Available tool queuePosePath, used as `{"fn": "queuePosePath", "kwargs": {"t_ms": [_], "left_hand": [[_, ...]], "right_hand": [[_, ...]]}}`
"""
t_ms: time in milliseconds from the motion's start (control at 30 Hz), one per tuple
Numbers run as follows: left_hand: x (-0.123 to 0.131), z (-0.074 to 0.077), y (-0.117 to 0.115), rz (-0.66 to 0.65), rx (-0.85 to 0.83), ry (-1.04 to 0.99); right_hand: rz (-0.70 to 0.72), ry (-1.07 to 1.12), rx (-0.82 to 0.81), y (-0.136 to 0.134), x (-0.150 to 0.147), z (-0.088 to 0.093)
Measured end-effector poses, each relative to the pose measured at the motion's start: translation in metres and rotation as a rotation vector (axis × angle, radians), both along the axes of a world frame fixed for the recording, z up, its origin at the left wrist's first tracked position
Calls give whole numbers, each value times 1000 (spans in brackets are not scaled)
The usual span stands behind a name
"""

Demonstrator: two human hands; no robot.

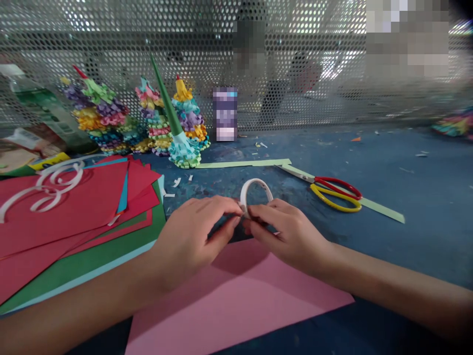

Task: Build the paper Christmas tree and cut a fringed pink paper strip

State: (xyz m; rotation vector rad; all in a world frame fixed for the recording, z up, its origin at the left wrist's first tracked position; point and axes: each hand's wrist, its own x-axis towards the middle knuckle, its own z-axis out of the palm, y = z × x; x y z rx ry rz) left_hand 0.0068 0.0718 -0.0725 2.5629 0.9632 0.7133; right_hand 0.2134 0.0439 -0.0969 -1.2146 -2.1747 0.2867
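Pink paper [240,305] spreads nearest the camera on a blue tabletop. At left, white paper curls [11,201] lie on stacked red sheets [74,202]. Beside them, a left hand [195,227] pinches the near-left side of a white ring [244,193] between thumb and fingers, at center by the pink paper's far edge. Upright on edge, its opening facing roughly toward the camera, the nearly round band shows no clear long axis. A right hand [291,229] grips its lower right. Farther right, scissors [308,177] point leftward.
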Motion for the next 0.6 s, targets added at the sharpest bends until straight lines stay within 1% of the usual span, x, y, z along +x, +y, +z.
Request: {"fn": "queuePosePath", "kwargs": {"t_ms": [67, 133, 200, 267, 367, 433, 533, 600], "left_hand": [[0, 2, -1, -25, 81, -24], [-1, 5, -2, -47, 129, -49], [-3, 10, -4, -65, 152, -58], [-4, 16, -7, -63, 163, -68], [-3, 28, -11, -4, 173, -74], [-1, 37, -14, 47, 176, -84], [1, 46, -23, 75, 180, -110], [-2, 46, -35, 51, 211, -112]], "right_hand": [[9, 46, -101, -1, 0, 7], [53, 106, -183, -2, 0, 15], [103, 133, -199, -4, 2, 22], [114, 145, -187, -6, 4, 28], [76, 234, -199, -10, 7, 39], [78, 269, -214, -14, 9, 50], [97, 187, -254, -26, 11, 71], [66, 125, -259, -38, 16, 82]]}}
